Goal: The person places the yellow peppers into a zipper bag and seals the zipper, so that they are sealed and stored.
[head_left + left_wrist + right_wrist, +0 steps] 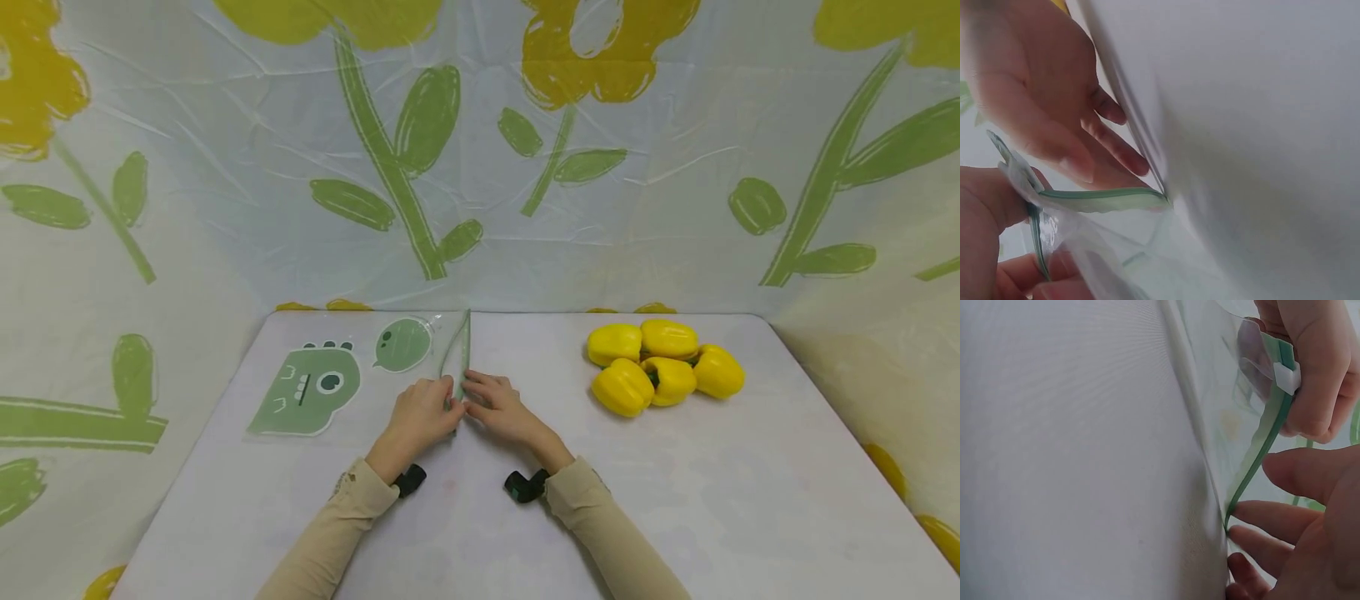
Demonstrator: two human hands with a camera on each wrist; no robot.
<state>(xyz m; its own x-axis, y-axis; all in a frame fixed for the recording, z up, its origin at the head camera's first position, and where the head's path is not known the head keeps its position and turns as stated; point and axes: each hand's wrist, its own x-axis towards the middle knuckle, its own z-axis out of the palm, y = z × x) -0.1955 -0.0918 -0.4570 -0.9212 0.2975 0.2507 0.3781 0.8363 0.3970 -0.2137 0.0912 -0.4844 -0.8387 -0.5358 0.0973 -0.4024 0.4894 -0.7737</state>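
A clear zip bag (382, 408) with a green monster print lies flat on the left of the table, its open side toward the middle. My left hand (422, 414) pinches that side near its close corner, by the white slider (1287, 378) on the green zip strip (1270, 428). Between the thumb and fingers of the left hand (985, 206) the film is bunched and lifted. My right hand (510, 412) rests beside the strip with loosely straight fingers (1272, 515), their tips touching the bag's edge. Farther along, the bag's mouth gapes a little.
Several yellow bell peppers (622, 387) sit in a cluster on the right of the white table (712, 500). A cloth (645, 242) printed with flowers hangs behind the table and at both sides. Dark wrist cameras (525, 486) are worn under both cuffs.
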